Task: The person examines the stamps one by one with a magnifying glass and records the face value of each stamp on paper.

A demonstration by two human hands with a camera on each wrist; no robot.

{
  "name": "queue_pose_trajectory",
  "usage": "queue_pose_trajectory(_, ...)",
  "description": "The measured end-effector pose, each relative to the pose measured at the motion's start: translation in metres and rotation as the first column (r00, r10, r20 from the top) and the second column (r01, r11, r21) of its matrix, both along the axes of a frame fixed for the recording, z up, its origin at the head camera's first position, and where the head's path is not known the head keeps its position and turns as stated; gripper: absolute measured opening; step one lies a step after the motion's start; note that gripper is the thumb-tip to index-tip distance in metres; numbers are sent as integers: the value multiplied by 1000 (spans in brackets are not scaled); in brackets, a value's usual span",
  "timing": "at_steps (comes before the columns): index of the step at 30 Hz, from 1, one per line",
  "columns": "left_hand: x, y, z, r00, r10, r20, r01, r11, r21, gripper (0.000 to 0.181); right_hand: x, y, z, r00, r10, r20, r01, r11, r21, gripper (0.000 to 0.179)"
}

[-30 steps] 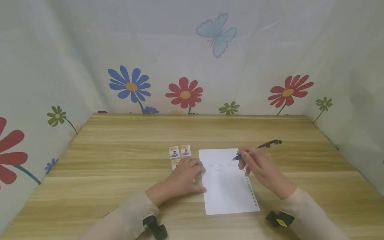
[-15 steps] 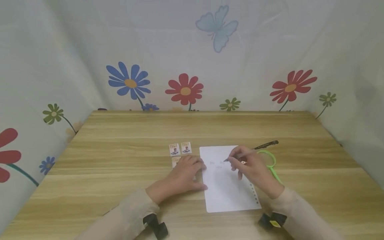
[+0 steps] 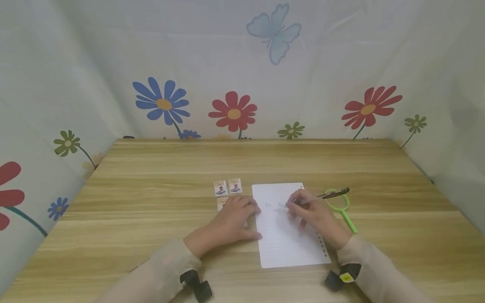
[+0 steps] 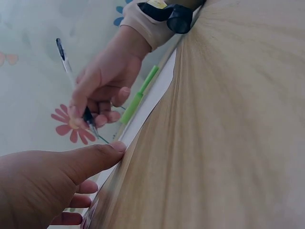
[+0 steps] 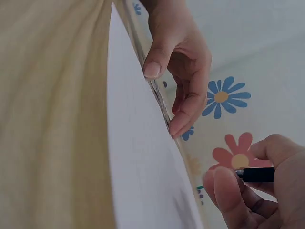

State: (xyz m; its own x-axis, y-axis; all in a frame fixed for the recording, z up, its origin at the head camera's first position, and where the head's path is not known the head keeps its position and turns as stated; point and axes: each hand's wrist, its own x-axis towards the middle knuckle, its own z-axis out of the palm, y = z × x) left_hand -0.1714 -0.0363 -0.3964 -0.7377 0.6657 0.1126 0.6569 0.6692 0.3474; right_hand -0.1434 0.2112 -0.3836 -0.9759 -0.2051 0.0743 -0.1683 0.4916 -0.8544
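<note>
My right hand [image 3: 316, 214] pinches a pen [image 3: 335, 193] with a black cap end and clear barrel, over the upper half of a sheet of lined paper [image 3: 280, 248]. Faint handwriting shows near the pen's tip, which the fingers hide in the head view. In the left wrist view the tip of the pen [image 4: 88, 117] points down toward the page. My left hand [image 3: 231, 223] rests at the paper's left edge, thumb and fingertips touching it. Beside and partly under that hand are small picture stamps [image 3: 235, 185]; some are covered.
A green-rimmed magnifying glass [image 3: 348, 221] lies right of the paper, partly behind the right hand. The wooden table [image 3: 170, 164] reaches back to a flowered curtain [image 3: 322, 54]. A thin dark object [image 3: 138, 266] shows beside the left sleeve.
My right hand has moved left and down over the page with the pen, uncovering the magnifying glass. The left hand stays put. The head view has tilted slightly.
</note>
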Motion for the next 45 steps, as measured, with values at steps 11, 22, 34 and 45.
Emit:
queue_pose_trajectory(11,0,0,0,1000,-2,-4,2,1000,-1,62,-7,2,-22,983,-147,-112,164,973,163,7)
queue_pose_trajectory(22,1,1,1,1000,0,4,0,1000,-7,63,-10,3,-28,969,-187,-159,209,968,138,8)
queue_pose_trajectory(34,2,2,-1,1000,6,11,-6,1000,-1,62,-13,4,-33,969,-198,-151,217,968,127,6)
queue_pose_trajectory(45,2,1,-1,1000,2,18,-2,1000,13,62,-13,5,-31,975,-190,-116,205,969,136,9)
